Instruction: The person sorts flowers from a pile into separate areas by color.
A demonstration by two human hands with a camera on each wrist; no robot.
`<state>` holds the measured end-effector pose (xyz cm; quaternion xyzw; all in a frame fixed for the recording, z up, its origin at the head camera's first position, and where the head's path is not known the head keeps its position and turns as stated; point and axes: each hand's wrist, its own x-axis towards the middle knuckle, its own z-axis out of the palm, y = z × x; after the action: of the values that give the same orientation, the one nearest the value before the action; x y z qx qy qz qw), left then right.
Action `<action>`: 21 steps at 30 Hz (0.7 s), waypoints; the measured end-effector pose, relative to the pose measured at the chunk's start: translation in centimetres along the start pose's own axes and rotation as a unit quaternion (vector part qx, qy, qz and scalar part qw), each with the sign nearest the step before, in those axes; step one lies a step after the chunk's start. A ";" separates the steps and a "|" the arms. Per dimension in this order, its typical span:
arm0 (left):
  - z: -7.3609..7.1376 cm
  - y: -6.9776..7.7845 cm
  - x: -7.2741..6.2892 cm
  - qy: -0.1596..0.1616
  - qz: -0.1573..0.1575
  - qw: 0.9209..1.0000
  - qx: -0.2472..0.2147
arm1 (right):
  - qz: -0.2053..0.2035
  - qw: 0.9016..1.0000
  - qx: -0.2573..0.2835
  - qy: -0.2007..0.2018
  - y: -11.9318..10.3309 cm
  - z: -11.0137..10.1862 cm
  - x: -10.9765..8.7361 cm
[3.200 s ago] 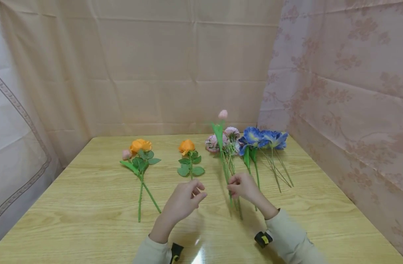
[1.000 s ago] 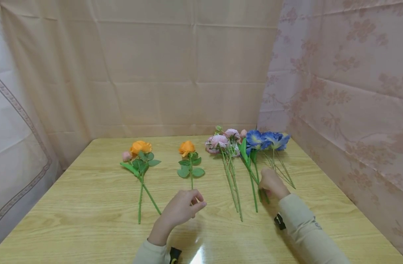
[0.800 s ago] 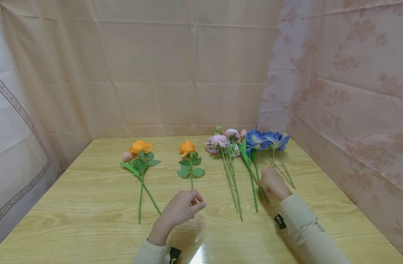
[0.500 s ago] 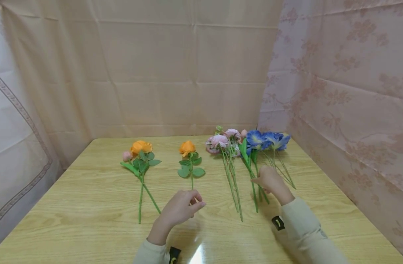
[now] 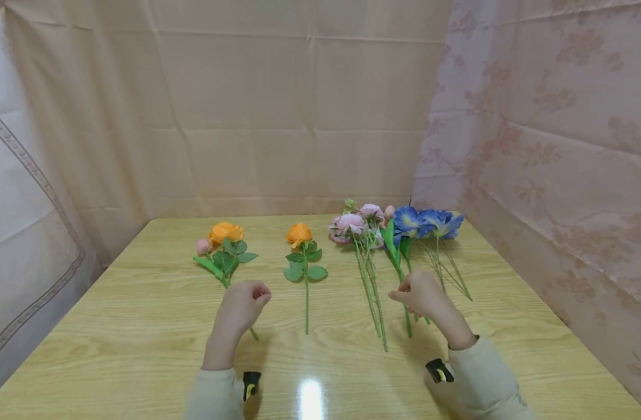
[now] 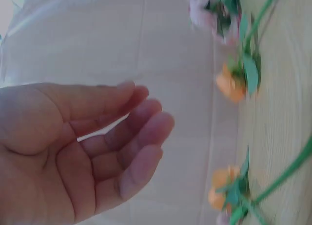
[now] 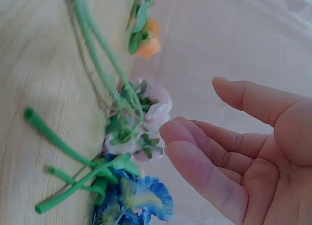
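My left hand [image 5: 239, 309] hovers over the stems of an orange rose [image 5: 226, 233] and a pink tulip bud [image 5: 204, 246] lying crossed. The left wrist view shows its loosely bent fingers [image 6: 141, 132] holding nothing. My right hand [image 5: 428, 297] is above the green tulip stems [image 5: 408, 324] at right, partly hiding them. In the right wrist view its thumb [image 7: 246, 95] stands apart from the fingers, and nothing is between them. A pink tulip head [image 5: 389, 211] shows beside the blue flowers [image 5: 440, 223]. Pale pink peonies [image 5: 350, 223] lie left of these.
A single orange rose [image 5: 299, 235] lies in the middle, stem toward me. All the flowers rest on a wood-grain table [image 5: 142, 350]. A beige curtain [image 5: 236, 116] hangs behind it, and a patterned pink cloth [image 5: 557, 146] stands along the right.
The right hand has laid a pink tulip beside the blue flowers, released it and drawn back slightly left. The left hand has moved left from below the middle rose to the left pair.
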<state>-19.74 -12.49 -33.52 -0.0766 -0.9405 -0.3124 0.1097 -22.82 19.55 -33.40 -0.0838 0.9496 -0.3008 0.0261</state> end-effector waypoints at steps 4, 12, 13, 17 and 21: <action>-1.3 -1.9 0.5 0.014 -0.051 0.998 0.044 | -0.003 1.000 0.023 -0.006 -0.5 0.1 -0.8; -2.0 -5.5 0.7 -0.004 -0.133 0.988 0.080 | 0.022 0.993 0.117 0.005 -1.6 -0.2 -3.0; -2.0 -5.7 0.7 -0.002 -0.137 0.987 0.084 | 0.024 0.992 0.123 0.007 -1.8 -0.2 -3.2; -1.7 -6.2 0.7 -0.018 -0.155 0.982 0.106 | 0.024 0.990 0.141 0.010 -2.1 -0.1 -4.0; -1.5 -6.5 0.8 -0.043 -0.166 0.979 0.107 | 0.025 0.987 0.155 0.014 -2.2 0.0 -4.3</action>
<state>-21.69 -18.49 -35.92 0.0799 -0.9719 -0.2201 0.0236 -18.23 18.56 -32.13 -0.0507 0.8935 -0.4450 0.0335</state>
